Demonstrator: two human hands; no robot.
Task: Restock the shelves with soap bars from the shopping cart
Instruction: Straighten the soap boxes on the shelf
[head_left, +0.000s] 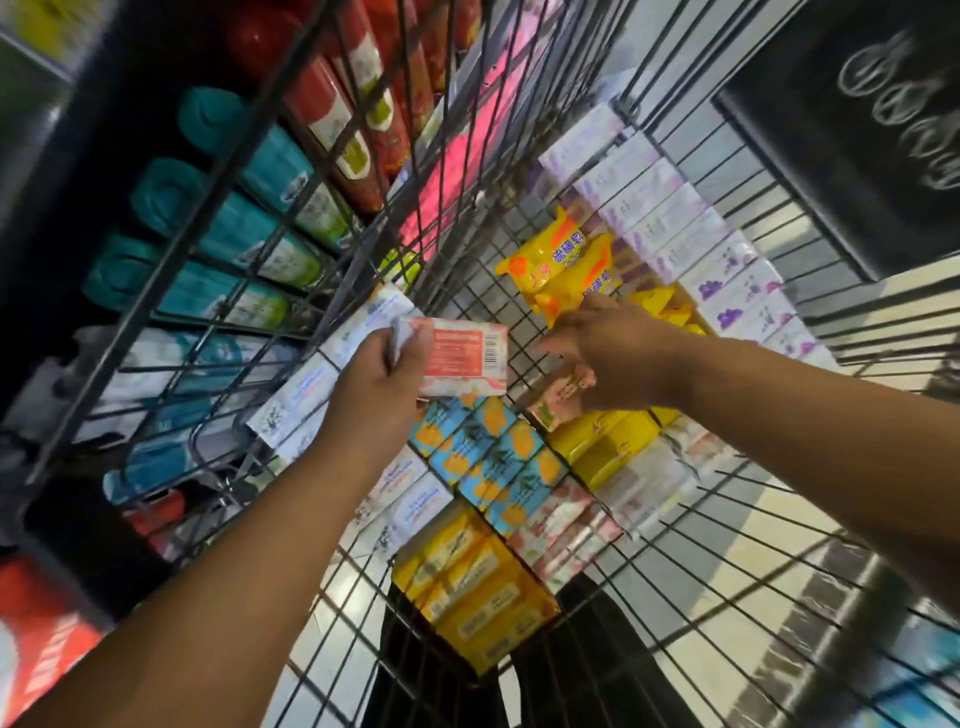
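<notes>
Nearest, at centre frame, my left hand (384, 374) grips 1 pink soap bar (462, 358), my right hand (608, 353) spreads open over another bar (561, 397), and the shopping cart (498, 312) looks full, so most restocking remains.

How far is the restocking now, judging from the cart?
Done: nothing shows it. In hand: the left hand holds a pink soap box; the right hand reaches, open, over a second pink box. Left: probably most, since rows of soap boxes fill the cart.
</notes>
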